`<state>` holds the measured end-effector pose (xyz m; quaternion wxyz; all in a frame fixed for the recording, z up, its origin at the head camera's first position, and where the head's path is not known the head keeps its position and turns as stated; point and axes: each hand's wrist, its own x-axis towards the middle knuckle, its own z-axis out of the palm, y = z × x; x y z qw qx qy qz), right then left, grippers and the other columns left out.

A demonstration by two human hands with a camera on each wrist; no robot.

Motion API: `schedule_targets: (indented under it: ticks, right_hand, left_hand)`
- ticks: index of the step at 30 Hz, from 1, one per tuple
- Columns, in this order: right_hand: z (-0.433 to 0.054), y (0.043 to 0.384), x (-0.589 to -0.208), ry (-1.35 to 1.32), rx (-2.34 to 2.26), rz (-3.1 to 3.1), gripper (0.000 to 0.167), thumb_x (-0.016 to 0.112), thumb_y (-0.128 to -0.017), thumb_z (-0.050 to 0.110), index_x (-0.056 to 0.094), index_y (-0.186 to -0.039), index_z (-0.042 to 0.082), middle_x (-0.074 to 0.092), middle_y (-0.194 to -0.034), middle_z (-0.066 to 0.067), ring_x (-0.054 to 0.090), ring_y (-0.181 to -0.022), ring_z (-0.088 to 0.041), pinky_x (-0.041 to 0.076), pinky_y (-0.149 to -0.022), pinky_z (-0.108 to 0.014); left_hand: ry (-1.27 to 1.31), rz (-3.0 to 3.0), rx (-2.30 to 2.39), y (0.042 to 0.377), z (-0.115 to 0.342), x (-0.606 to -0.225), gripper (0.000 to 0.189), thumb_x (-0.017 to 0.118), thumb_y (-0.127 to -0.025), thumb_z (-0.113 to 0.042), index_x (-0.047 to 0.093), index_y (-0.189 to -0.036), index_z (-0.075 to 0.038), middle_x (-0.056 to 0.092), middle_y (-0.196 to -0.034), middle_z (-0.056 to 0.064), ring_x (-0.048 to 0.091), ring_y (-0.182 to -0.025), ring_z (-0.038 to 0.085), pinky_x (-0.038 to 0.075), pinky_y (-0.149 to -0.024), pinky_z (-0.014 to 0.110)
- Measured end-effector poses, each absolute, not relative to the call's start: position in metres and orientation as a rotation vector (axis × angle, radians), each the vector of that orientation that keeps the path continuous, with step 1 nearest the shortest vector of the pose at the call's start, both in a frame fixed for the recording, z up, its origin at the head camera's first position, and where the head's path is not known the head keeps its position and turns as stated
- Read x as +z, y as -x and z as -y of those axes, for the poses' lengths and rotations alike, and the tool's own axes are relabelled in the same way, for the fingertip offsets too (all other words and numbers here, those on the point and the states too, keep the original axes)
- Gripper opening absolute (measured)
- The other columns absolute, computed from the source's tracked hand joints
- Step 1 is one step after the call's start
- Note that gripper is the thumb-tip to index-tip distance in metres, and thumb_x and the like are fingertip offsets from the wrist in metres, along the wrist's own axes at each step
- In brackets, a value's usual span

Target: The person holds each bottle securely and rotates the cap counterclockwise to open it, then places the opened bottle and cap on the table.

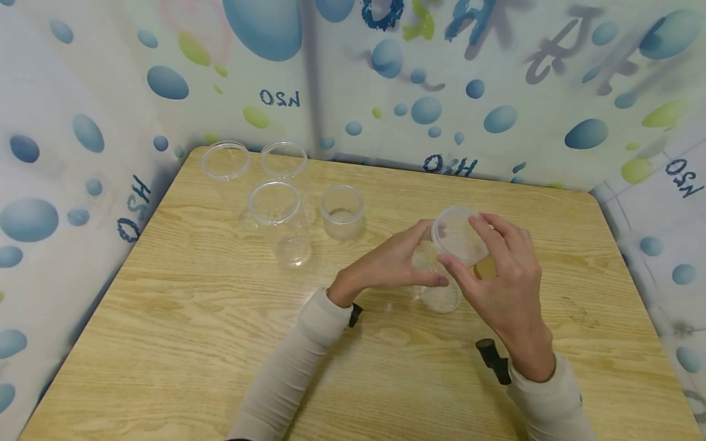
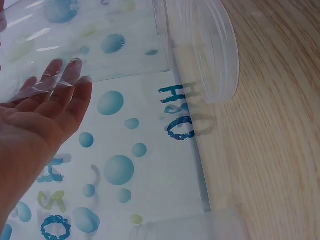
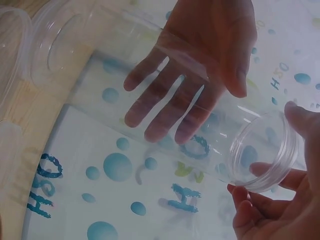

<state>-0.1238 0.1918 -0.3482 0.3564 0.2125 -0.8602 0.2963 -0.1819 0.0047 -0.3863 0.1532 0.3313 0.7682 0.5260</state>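
A tall clear plastic jar (image 1: pixel 458 236) stands between the hands, its whitish round top tilted up in the head view. My right hand (image 1: pixel 510 269) holds the jar at this top, thumb on the near edge and fingers on the far side. In the right wrist view, the fingertips pinch the ridged rim (image 3: pixel 287 160). My left hand (image 1: pixel 391 257) lies around the jar's side, fingers behind and thumb in front. Through the clear wall, its fingers (image 3: pixel 160 115) look nearly straight and spread; whether they press on it I cannot tell.
At the left of the wooden table (image 1: pixel 193 343) stand three tall clear jars, the nearest one (image 1: pixel 276 205) in front. A short clear container (image 1: pixel 342 211) is right of them. An amber round shape (image 1: pixel 485 267) is partly hidden behind the right hand. Patterned walls (image 1: pixel 353 92) border the table.
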Motion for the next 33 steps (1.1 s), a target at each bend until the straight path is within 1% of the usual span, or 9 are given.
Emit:
schedule_targets:
  ticks: [8, 10, 16, 21, 23, 27, 29, 31, 33]
  right_hand:
    - [-0.1933, 0.1252, -0.348, -0.601, 0.782, 2.206, 0.07, 0.062, -0.091, 0.058, 0.065, -0.123, -0.004, 0.063, -0.122, -0.027, 0.057, -0.105, -0.045, 0.047, -0.079, -0.054]
    - [-0.1936, 0.125, -0.3479, -0.606, 0.788, 2.209, 0.069, 0.062, -0.091, 0.058, 0.065, -0.123, -0.004, 0.063, -0.122, -0.026, 0.057, -0.104, -0.045, 0.047, -0.079, -0.054]
    - [-0.1949, 0.1241, -0.347, -0.615, 0.806, 2.224, 0.069, 0.06, -0.092, 0.058, 0.065, -0.124, -0.004, 0.062, -0.125, -0.026, 0.057, -0.105, -0.044, 0.046, -0.079, -0.054]
    - [-0.1957, 0.1243, -0.3467, -0.627, 0.824, 2.23, 0.069, 0.059, -0.093, 0.058, 0.065, -0.125, -0.003, 0.062, -0.127, -0.025, 0.057, -0.107, -0.043, 0.046, -0.081, -0.052]
    - [-0.1964, 0.1249, -0.3468, -0.637, 0.833, 2.23, 0.069, 0.059, -0.093, 0.058, 0.065, -0.125, -0.003, 0.062, -0.128, -0.024, 0.057, -0.107, -0.042, 0.046, -0.083, -0.047]
    - [-0.1981, 0.1261, -0.3469, -0.673, 0.858, 2.219, 0.068, 0.059, -0.093, 0.057, 0.064, -0.125, -0.003, 0.062, -0.129, -0.023, 0.057, -0.108, -0.041, 0.043, -0.091, -0.03]
    - [-0.199, 0.1267, -0.3468, -0.7, 0.871, 2.207, 0.067, 0.06, -0.093, 0.056, 0.064, -0.125, -0.003, 0.062, -0.129, -0.023, 0.057, -0.108, -0.042, 0.039, -0.094, -0.023]
    - [-0.1999, 0.1273, -0.3467, -0.73, 0.883, 2.194, 0.066, 0.061, -0.093, 0.054, 0.064, -0.124, -0.004, 0.062, -0.129, -0.023, 0.057, -0.109, -0.042, 0.037, -0.098, -0.02]
    - [-0.2007, 0.1281, -0.3464, -0.76, 0.895, 2.179, 0.065, 0.061, -0.093, 0.053, 0.064, -0.124, -0.004, 0.062, -0.129, -0.023, 0.057, -0.109, -0.043, 0.037, -0.1, -0.019]
  left_hand:
    - [-0.959, -2.153, 1.537, 0.1822, -0.0026, -0.3858, 0.086, 0.082, -0.082, -0.032, 0.032, -0.151, -0.02, 0.048, -0.145, -0.004, 0.045, -0.133, 0.007, 0.038, -0.112, 0.045]
    - [-0.958, -2.147, 1.534, 0.1822, -0.0022, -0.3857, 0.086, 0.082, -0.082, -0.032, 0.032, -0.151, -0.021, 0.048, -0.144, -0.005, 0.045, -0.132, 0.006, 0.038, -0.112, 0.043]
    - [-0.971, -2.113, 1.537, 0.1827, -0.0022, -0.3852, 0.086, 0.082, -0.082, -0.029, 0.032, -0.151, -0.02, 0.049, -0.144, -0.004, 0.046, -0.131, 0.007, 0.039, -0.111, 0.036]
    - [-0.988, -2.084, 1.556, 0.1833, -0.0016, -0.386, 0.086, 0.082, -0.082, -0.028, 0.031, -0.151, -0.02, 0.049, -0.143, -0.004, 0.047, -0.131, 0.007, 0.039, -0.112, 0.04]
    - [-0.994, -2.08, 1.561, 0.1834, -0.0013, -0.3868, 0.086, 0.083, -0.082, -0.028, 0.031, -0.151, -0.021, 0.049, -0.142, -0.004, 0.047, -0.13, 0.006, 0.039, -0.111, 0.039]
    - [-1.008, -2.073, 1.562, 0.1836, -0.0002, -0.3879, 0.087, 0.083, -0.082, -0.029, 0.031, -0.151, -0.02, 0.05, -0.141, -0.005, 0.049, -0.127, 0.005, 0.04, -0.11, 0.034]
    - [-1.015, -2.062, 1.562, 0.1837, 0.0006, -0.3878, 0.087, 0.083, -0.082, -0.029, 0.031, -0.151, -0.02, 0.05, -0.141, -0.004, 0.049, -0.127, 0.005, 0.04, -0.11, 0.034]
    - [-1.022, -2.054, 1.556, 0.1839, 0.0016, -0.3874, 0.087, 0.083, -0.082, -0.029, 0.031, -0.151, -0.019, 0.051, -0.141, -0.004, 0.049, -0.127, 0.005, 0.04, -0.11, 0.036]
    - [-1.03, -2.041, 1.55, 0.1844, 0.0027, -0.3871, 0.087, 0.083, -0.082, -0.029, 0.031, -0.151, -0.019, 0.051, -0.141, -0.004, 0.05, -0.126, 0.006, 0.041, -0.109, 0.038]
